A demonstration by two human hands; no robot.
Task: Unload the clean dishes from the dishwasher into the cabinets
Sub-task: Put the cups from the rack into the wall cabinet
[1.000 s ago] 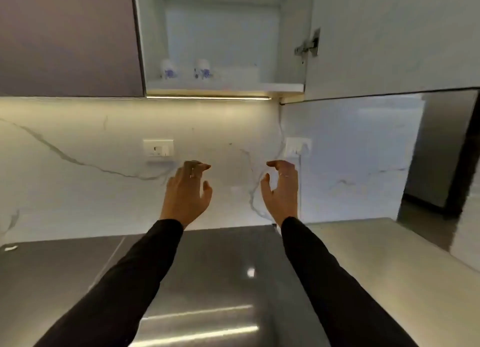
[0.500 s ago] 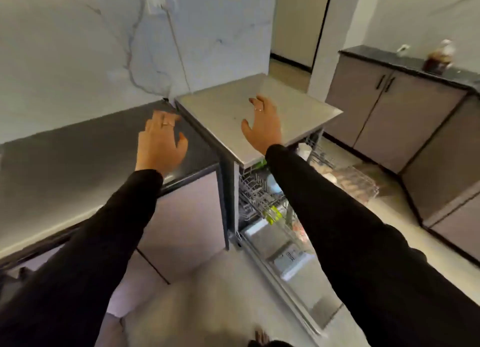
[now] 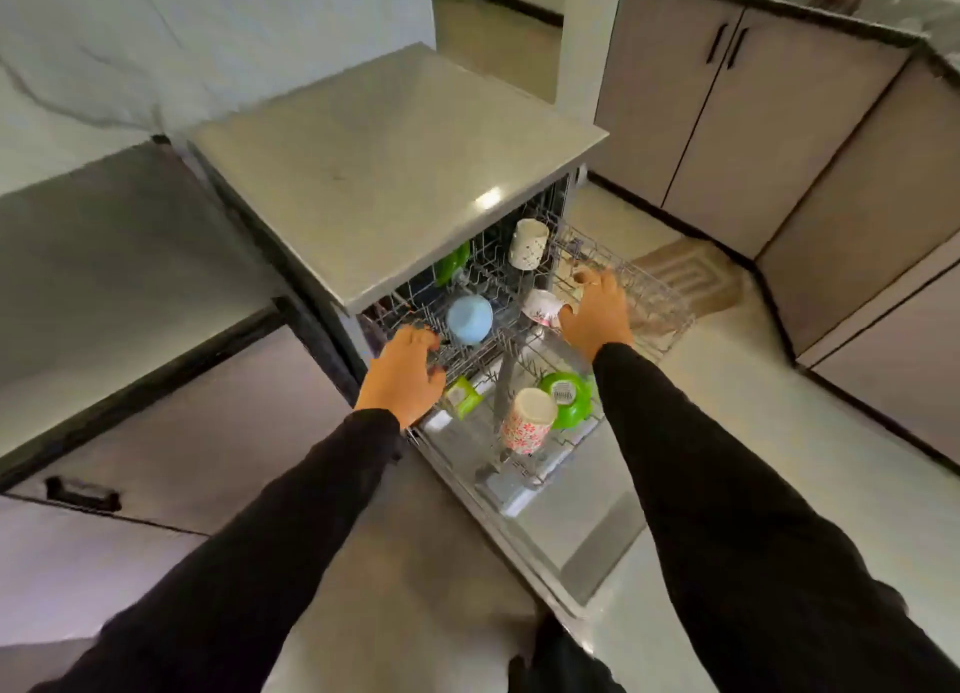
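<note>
Two hands reach the upper rack [image 3: 649, 297]: right hand [image 3: 597, 313] fingers curl around a floral cup [image 3: 543, 306], left hand [image 3: 405, 375] fingers spread.

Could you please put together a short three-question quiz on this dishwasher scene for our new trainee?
1. True or false: the dishwasher door is shut.
2. Which rack holds the blue bowl: A upper, B lower?
3. What does the right hand touch?

Key: 1. False, it lies open. 2. A, near the left hand. 3. A small white floral cup on the upper rack; whether it is gripped cannot be told.
</note>
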